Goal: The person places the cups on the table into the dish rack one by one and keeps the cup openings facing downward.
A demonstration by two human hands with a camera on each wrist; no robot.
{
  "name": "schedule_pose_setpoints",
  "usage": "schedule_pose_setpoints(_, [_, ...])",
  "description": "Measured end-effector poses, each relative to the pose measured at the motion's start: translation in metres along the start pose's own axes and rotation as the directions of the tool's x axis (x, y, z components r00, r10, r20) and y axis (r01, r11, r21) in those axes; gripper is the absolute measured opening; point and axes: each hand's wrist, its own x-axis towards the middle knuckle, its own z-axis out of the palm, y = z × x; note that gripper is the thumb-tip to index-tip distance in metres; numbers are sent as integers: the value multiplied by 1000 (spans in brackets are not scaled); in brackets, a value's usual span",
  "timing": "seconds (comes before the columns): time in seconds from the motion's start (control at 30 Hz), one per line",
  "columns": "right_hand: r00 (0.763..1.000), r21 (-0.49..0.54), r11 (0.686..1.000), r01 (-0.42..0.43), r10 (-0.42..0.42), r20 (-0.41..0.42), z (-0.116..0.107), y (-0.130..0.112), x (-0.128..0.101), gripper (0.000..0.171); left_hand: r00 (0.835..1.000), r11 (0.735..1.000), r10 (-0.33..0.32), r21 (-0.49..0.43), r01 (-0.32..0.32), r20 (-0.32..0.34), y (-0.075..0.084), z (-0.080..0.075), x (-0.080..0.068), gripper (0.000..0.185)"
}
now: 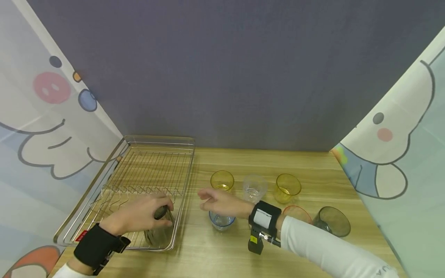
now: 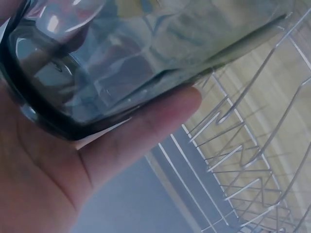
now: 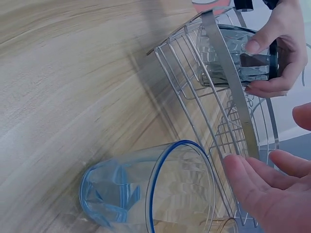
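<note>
My left hand (image 1: 142,214) grips a grey-tinted glass (image 1: 160,233) by its thick dark end, which points up, at the near right corner of the wire rack (image 1: 163,146). In the left wrist view my thumb or a finger lies along the side of the glass (image 2: 121,63). The right wrist view shows this glass (image 3: 233,56) standing inside the rack's side wires. My right hand (image 1: 226,202) hovers over the blue-rimmed glass (image 1: 222,223), its fingers loosely extended and holding nothing. In the right wrist view that glass (image 3: 116,189) stands apart from my fingers (image 3: 240,174).
Two yellow glasses (image 1: 221,180) (image 1: 287,188) and a clear glass (image 1: 254,187) stand behind my right hand. Further right are a red-rimmed glass (image 1: 297,212) and another grey glass (image 1: 333,221). A dark panel (image 1: 226,77) closes off the back of the wooden table (image 1: 208,262).
</note>
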Motion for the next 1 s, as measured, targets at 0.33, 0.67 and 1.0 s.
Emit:
schedule_pose_setpoints(0.33, [1000,-5,1000,-8,8,-13,2,5,2,52,1000,1000,-14,7,14,28,2,10,2,33])
schedule_pose_setpoints(0.67, [1000,17,1000,-9,9,-8,1,10,3,53,998,997,-56,63,54,27,1,17,-1,35])
schedule_pose_setpoints(1.0, [1000,23,1000,-3,3,-8,-1,10,2,54,995,997,-61,47,58,79,2,23,1,32])
